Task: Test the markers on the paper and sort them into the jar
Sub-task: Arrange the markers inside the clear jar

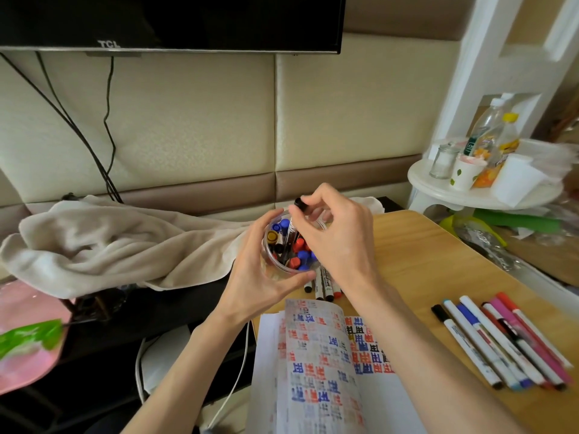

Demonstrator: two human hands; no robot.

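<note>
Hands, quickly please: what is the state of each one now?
Left hand: grips the clear round plastic jar holding capped markers.
Right hand: pinches a black-capped white marker standing in that jar.

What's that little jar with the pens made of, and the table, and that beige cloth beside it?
The jar looks like clear, glossy plastic, possibly glass: the markers show through its wall. The table seems wood or wood-look laminate, with pale grain and a smooth sheen. The cloth looks like soft fleece, matte and rumpled into folds.
</note>
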